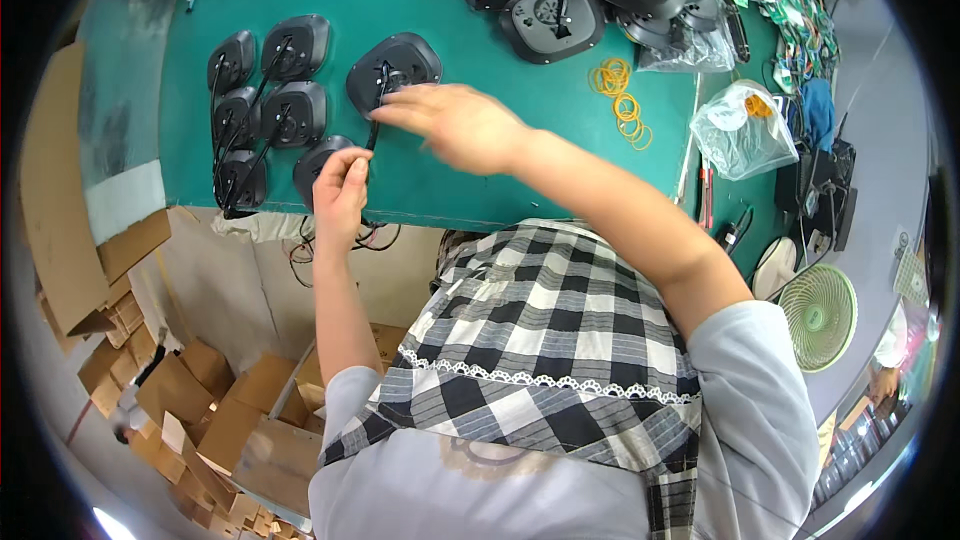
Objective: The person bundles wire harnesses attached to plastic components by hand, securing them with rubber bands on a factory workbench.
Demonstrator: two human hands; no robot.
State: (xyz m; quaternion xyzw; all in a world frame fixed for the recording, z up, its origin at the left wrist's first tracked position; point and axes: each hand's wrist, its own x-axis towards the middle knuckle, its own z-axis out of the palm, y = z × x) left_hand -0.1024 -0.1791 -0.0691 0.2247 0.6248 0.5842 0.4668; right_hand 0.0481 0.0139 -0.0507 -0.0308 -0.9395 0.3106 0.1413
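Note:
A black rounded-square casing [413, 52] lies on the green work table, with a black cable [373, 136] running from its middle toward me. My left hand [340, 192] is closed, pinching that cable between thumb and fingers near the table's front edge. Over the casing's near right side is my right hand [462, 128], blurred, its fingers stretched out leftward beside the cable; I see nothing held in it. Another black casing [318, 162] sits partly hidden behind my left hand. To the left, several similar casings [296, 47] stand in rows, their cables trailing toward me.
More black casings [553, 25] with wires are piled at the back. Yellow rubber bands [627, 110] lie right of centre, near a clear plastic bag [743, 132]. Wire bundles [775, 0] fill the far right. A green fan [818, 318] and cardboard boxes [255, 415] flank me.

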